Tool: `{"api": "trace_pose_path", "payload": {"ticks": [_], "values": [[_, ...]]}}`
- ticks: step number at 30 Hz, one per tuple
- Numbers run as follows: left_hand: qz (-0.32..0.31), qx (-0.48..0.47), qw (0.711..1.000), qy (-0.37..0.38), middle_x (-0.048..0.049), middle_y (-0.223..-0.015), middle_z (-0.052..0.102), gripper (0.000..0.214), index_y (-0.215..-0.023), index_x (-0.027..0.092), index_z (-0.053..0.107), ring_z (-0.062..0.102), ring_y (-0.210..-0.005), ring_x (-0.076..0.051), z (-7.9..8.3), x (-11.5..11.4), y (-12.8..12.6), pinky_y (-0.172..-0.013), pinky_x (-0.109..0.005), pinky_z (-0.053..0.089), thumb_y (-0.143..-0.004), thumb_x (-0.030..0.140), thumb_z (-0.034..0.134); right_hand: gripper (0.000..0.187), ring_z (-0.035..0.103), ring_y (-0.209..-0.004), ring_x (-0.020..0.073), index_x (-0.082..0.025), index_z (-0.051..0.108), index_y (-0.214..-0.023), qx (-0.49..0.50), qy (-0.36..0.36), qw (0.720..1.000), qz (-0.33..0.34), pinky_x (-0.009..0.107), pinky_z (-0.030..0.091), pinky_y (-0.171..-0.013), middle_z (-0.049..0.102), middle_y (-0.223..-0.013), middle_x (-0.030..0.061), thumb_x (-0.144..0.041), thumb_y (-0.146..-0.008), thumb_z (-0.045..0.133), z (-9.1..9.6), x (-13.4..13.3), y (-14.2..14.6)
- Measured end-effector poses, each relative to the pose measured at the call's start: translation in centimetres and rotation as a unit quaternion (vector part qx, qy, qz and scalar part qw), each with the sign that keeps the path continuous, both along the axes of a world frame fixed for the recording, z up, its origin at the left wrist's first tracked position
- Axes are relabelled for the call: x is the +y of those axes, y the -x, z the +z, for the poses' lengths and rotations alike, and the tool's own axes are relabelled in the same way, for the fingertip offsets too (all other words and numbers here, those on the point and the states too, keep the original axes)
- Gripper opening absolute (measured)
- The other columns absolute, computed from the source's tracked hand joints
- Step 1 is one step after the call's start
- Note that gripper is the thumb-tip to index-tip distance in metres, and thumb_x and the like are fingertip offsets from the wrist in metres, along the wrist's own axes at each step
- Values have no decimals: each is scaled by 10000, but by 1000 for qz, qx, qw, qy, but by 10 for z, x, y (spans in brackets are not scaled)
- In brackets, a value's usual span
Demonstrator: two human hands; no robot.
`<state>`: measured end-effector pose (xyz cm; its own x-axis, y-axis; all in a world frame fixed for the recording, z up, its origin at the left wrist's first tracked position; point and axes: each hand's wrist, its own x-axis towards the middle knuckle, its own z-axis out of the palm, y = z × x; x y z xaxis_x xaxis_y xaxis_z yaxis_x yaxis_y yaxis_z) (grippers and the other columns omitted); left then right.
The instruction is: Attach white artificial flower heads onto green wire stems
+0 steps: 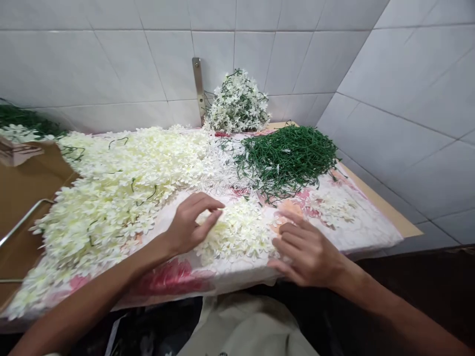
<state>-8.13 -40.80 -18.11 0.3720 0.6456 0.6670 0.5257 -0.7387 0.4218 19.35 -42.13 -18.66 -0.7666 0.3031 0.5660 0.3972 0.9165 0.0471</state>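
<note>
A small pile of white artificial flower heads (243, 227) lies at the front of the table, between my two hands. Over its left edge hovers my left hand (195, 222), fingers bent, a gap between thumb and forefinger, with nothing visible in it. My right hand (304, 247) is at the pile's right edge, palm down, its fingers spread and slightly curled, also without anything visible in it. Beyond them sits a tangled heap of green plastic stems (293, 153). White thread-like pieces (226, 165) lie beside the stems. A large spread of cream-white flower heads (148, 163) covers the left side.
Against the tiled wall rises a mound of white flowers with green stems (239, 104), beside a metal bracket (199, 89). A cardboard box (29, 198) stands at far left. Several flower heads (332, 207) lie at right on the floral cloth (371, 232).
</note>
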Motion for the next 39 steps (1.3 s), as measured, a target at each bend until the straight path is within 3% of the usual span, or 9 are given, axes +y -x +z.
{"api": "trace_pose_path", "payload": {"ticks": [3,5,10,17,27,30,35,39], "values": [[-58,3,998,37,-106,-915,689,166,-1012,147,639,632,-869,-192,15,-15,-19,-773,-322,516,-856,192,600,396,451,-494,151,-188,559,-649,-50,-34,993,99,418,438,-1002,491,-500,-18,-425,-943,442,7,-11,42],[-102,5,991,88,-117,-935,687,202,-1047,139,637,629,-882,-196,23,-22,-27,-786,-327,515,-860,204,597,442,448,-484,151,-192,544,-610,-58,-57,989,127,386,463,-934,505,-496,-9,-441,-951,414,8,-15,55],[-145,-14,964,223,-70,-821,673,160,-985,136,664,606,-738,-147,30,-31,-30,-691,-270,502,-859,180,575,470,471,-477,146,-189,542,-589,-50,-77,987,132,354,454,-825,530,-486,-4,-420,-968,389,3,-15,62],[-176,-76,920,341,-74,-835,693,176,-973,147,710,624,-769,-163,25,-31,-31,-705,-277,501,-846,215,609,486,497,-474,134,-179,550,-604,-66,-79,987,124,308,444,-762,541,-492,-4,-434,-979,375,6,-19,59],[-204,-110,887,399,-96,-809,713,224,-946,150,742,637,-731,-168,25,-29,-33,-667,-286,505,-851,320,630,488,433,-431,119,-198,532,-586,-51,-80,987,130,293,445,-778,505,-474,-33,-455,-973,384,6,-24,56],[-172,-121,886,412,-75,-817,716,170,-904,159,736,638,-738,-161,26,-30,-33,-678,-273,504,-812,290,677,479,434,-437,128,-199,531,-577,-47,-83,986,137,318,443,-805,509,-471,-27,-428,-975,393,2,-24,58],[-197,-117,867,442,-73,-794,715,155,-878,143,737,637,-722,-156,23,-28,-31,-669,-260,495,-814,264,665,486,409,-422,118,-185,544,-579,-36,-82,985,146,285,438,-695,494,-465,-28,-415,-978,388,1,-23,59],[-192,-111,868,444,-77,-799,722,155,-868,136,731,651,-729,-160,23,-29,-31,-673,-255,505,-813,263,662,482,396,-421,113,-185,544,-573,-31,-79,985,152,283,441,-792,484,-459,-35,-405,-977,400,0,-23,60]]}}
